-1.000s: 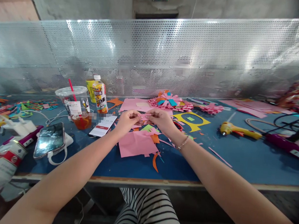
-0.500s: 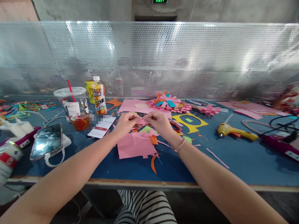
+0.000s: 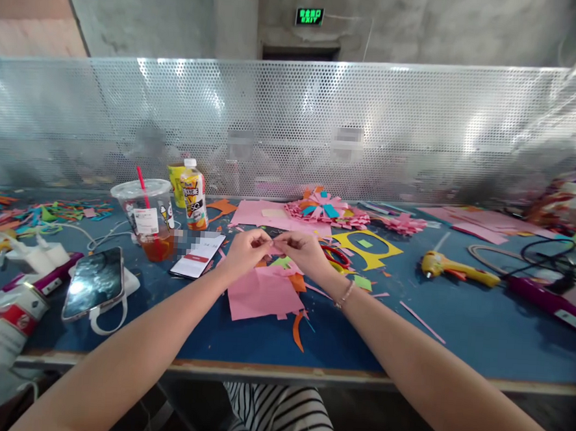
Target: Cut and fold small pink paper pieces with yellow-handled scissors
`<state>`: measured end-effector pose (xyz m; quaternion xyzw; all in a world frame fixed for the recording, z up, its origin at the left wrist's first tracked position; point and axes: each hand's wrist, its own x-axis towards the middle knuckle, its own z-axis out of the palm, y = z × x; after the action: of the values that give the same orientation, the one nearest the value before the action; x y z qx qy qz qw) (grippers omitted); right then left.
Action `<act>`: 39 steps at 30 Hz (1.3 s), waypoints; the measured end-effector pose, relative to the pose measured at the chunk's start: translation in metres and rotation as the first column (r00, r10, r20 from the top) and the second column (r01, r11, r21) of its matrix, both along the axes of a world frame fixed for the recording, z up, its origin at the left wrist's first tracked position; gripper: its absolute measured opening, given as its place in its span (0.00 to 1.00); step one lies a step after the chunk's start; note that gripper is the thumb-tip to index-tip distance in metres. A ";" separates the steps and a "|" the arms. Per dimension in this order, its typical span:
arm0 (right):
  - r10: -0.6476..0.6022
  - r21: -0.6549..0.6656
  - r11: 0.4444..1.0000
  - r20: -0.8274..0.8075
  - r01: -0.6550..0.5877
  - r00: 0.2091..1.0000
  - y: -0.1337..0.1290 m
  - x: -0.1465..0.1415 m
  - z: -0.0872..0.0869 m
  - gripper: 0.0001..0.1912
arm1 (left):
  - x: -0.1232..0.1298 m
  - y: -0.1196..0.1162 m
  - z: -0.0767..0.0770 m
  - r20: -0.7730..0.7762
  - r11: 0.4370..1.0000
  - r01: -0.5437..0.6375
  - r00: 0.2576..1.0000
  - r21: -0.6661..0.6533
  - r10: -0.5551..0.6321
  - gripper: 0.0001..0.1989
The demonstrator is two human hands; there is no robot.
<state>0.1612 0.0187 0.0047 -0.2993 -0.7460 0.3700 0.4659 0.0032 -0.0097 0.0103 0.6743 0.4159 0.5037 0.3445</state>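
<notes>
My left hand (image 3: 247,255) and my right hand (image 3: 304,254) meet above the middle of the table, fingertips pinched together. Between them is a small piece of pink paper (image 3: 278,246), mostly covered by the fingers. Just below lies a larger pink paper sheet (image 3: 263,296), with green and orange scraps by its upper edge. Red-handled scissors (image 3: 337,257) rest partly behind my right hand. Beyond the hands, a pink fringed paper flower (image 3: 321,208) with blue and orange bits sits on pink sheets.
Left stand a plastic cup (image 3: 146,223) with a red straw, a drink bottle (image 3: 194,197), a lit phone (image 3: 198,255) and a charging phone (image 3: 96,285). Right are a yellow glue gun (image 3: 460,270), a purple power strip (image 3: 550,306) and cables. A perforated metal screen (image 3: 293,125) closes the back.
My hands have drawn slightly closer together, and less of the small pink paper shows between the fingers. The whole view has shifted a little downward in the picture.
</notes>
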 end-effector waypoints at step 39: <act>0.048 -0.325 0.940 -0.188 -0.108 0.981 -0.009 0.001 0.006 0.13 | 0.007 0.003 -0.004 0.292 0.988 0.068 0.956 -0.136 -0.025 0.07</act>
<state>0.1620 0.0095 0.0104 -0.3097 -0.6393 0.5343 0.4582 0.0099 -0.0065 0.0061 0.5760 0.3805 0.5572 0.4615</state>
